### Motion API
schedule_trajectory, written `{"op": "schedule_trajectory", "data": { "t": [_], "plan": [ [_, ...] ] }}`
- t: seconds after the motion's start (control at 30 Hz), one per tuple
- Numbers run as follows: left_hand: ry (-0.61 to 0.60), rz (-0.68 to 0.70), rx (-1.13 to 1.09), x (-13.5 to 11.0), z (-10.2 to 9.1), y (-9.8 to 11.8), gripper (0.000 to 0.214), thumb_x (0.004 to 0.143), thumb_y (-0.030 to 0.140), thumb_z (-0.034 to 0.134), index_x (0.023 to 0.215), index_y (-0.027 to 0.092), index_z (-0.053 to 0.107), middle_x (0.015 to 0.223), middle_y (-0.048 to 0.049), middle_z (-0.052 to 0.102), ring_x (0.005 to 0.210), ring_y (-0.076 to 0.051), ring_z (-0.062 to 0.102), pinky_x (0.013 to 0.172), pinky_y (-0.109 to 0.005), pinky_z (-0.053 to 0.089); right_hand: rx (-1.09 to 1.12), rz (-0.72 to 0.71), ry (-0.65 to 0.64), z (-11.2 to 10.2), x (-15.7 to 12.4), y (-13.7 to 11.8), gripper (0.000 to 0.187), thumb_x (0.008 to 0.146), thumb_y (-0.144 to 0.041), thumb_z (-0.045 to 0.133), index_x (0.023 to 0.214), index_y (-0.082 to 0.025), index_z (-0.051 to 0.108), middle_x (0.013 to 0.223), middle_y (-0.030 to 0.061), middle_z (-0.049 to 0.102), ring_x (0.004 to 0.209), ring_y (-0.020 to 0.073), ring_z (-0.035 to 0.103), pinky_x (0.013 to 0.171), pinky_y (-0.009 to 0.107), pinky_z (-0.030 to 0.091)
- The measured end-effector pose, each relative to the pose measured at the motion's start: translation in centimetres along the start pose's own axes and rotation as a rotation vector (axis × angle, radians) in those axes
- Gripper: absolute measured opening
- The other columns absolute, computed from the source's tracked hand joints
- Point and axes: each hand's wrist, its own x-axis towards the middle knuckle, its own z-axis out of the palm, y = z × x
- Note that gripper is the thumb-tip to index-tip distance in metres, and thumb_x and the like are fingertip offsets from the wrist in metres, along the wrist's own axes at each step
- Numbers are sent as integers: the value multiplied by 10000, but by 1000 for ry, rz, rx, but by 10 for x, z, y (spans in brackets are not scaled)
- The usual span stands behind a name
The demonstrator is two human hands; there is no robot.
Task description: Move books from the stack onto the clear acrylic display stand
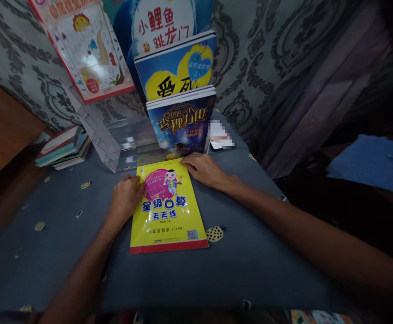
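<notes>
A blue-grey tablecloth point(250, 252) with small pineapple prints covers the table. On it a yellow maths workbook point(169, 216) lies flat, cover up, red strip nearest the person. The left hand point(126, 198) rests against its upper left edge with fingers curled; whether they grip the edge cannot be told. The right hand point(205, 170) lies palm down and loosely spread on the top right corner, holding nothing. Just beyond, a clear acrylic book stand point(115, 144) holds a dark blue novel point(182, 123) upright, with a blue and yellow book point(176, 67) behind it. A stack of books point(64, 148) lies far left. Grey damask wallpaper point(250, 54) backs the scene.
</notes>
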Motion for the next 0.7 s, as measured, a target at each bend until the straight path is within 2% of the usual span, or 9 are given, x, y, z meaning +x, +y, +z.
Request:
{"op": "schedule_trajectory", "data": {
  "t": [0.2, 0.33, 0.4, 0.53, 0.7],
  "plan": [
    [-11, -7, 53, -4, 1, 3, 350, 1014, 344, 398, 999, 169, 701, 1050, -133, 665, 879, -244, 667, 718, -330, 477, 19, -40, -12, -2, -3, -5, 257, 952, -117, 485, 1011, -131, 735, 1048, 150, 753, 1018, 264, 670, 917, 410, 507],
    [9, 19, 124, -10, -1, 7, 366, 1029, 346, 373, 1024, 168, 692, 1094, -141, 642, 1062, -297, 635, 716, -336, 502, -1, -84, -31, -1, -8, -6, 263, 971, -158, 477, 1065, -106, 718, 1095, 167, 744, 1051, 273, 656, 942, 415, 482],
    [38, 66, 152, -12, 0, 8, 368, 1033, 327, 366, 1057, 158, 692, 1137, -152, 634, 1143, -316, 592, 765, -358, 525, -18, -77, -30, 0, -10, -5, 253, 966, -175, 495, 1080, -111, 712, 1117, 158, 742, 1068, 273, 650, 940, 412, 477],
    [62, 241, 70, -14, 7, 13, 349, 1027, 252, 384, 1213, 150, 661, 1240, -150, 637, 1176, -296, 571, 949, -418, 520, -44, -59, -32, 1, -13, -4, 245, 960, -220, 538, 1126, -146, 703, 1166, 139, 736, 1106, 282, 633, 945, 427, 462],
    [54, 576, -148, -31, 14, 32, 304, 1017, 253, 449, 1220, 175, 662, 1253, -131, 646, 1148, -259, 608, 1001, -427, 526, -49, -59, -49, 0, -18, -6, 299, 970, -285, 543, 1186, -139, 689, 1253, 160, 701, 1173, 303, 602, 1004, 451, 420]
  ]
}}
